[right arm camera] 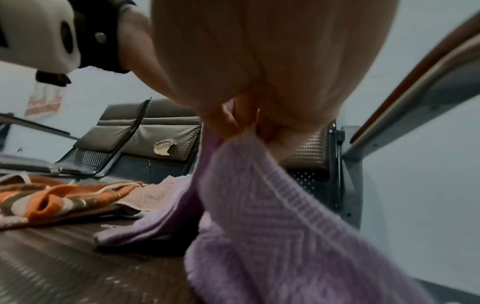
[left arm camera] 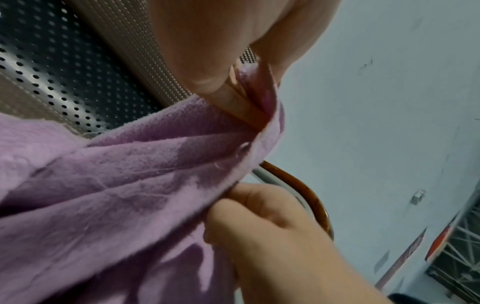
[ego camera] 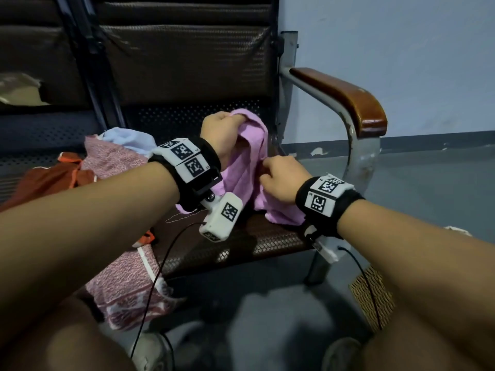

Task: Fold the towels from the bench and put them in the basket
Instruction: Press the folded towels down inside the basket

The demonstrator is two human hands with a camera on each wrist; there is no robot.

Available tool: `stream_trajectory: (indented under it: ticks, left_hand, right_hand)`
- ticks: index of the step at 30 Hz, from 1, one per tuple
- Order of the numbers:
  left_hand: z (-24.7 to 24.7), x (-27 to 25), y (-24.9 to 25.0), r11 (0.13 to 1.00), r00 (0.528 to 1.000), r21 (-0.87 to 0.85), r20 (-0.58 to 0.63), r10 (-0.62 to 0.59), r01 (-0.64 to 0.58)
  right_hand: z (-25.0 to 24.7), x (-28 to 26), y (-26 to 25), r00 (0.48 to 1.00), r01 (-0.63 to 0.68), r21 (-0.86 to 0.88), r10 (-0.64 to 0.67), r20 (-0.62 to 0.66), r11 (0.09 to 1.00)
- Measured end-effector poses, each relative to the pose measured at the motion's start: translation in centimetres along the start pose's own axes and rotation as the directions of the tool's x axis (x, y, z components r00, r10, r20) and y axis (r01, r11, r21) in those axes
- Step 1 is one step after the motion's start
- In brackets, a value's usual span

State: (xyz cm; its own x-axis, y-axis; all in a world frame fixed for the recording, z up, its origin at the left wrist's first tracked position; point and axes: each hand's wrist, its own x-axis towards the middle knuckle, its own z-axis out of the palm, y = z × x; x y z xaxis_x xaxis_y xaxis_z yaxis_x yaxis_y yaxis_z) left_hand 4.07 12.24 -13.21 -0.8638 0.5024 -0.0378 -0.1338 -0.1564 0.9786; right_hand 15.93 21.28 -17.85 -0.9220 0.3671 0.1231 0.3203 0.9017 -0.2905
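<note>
The left hand (ego camera: 222,132) buries its fingertips in the purple towel (ego camera: 249,167); the basket (ego camera: 372,298) is half-hidden behind the right forearm.

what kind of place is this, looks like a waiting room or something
Probably a waiting area or corridor, though that is a guess. The seat is a multi-seat metal bench with perforated panels and a wooden armrest, standing against a plain painted wall. Its padded backrest is torn, so it looks well worn.
</note>
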Motion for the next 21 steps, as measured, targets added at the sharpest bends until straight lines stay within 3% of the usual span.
stream_trajectory:
  ticks: [4,7,10,12,14,16,18,21]
  left_hand:
    - [-0.1,-0.1,0.4,0.998,0.999,-0.035,0.028,-0.044,0.045]
    - [-0.2,-0.5,0.8,0.997,0.998,-0.071,0.057,-0.037,0.041]
    - [-1.1,0.3,1.0,0.999,0.999,-0.022,0.027,0.038,-0.038]
    - [-2.8,1.4,0.9,0.99,0.993,0.094,-0.048,0.11,-0.105]
    - [-5.2,2.7,0.6,0.959,0.976,0.258,-0.148,0.157,-0.115]
    - [-7.5,3.8,-0.1,0.931,0.97,0.358,-0.192,0.152,-0.074]
    - [-9.0,4.3,-0.8,0.925,0.973,0.378,-0.193,0.125,-0.044]
    - [-9.6,4.1,-0.9,0.938,0.978,0.344,-0.182,0.098,-0.03]
  right_hand:
    - [0.5,0.3,-1.1,0.993,-0.118,0.171,0.116,0.023,0.978]
    - [1.5,1.1,-1.7,0.981,-0.163,0.148,0.144,0.127,0.975]
    - [2.3,1.4,-1.2,0.94,-0.245,0.095,0.212,0.268,0.965]
    - [1.8,1.5,-0.5,0.928,-0.303,0.144,0.257,0.27,0.942]
    - [0.6,1.5,0.5,0.935,-0.343,0.215,0.312,0.167,0.914]
    - [-0.8,1.6,1.3,0.944,-0.31,0.26,0.329,-0.031,0.914]
    - [-1.9,1.8,1.5,0.926,-0.236,0.309,0.31,-0.215,0.921]
    - [-2.7,1.9,1.6,0.894,-0.122,0.359,0.259,-0.364,0.925]
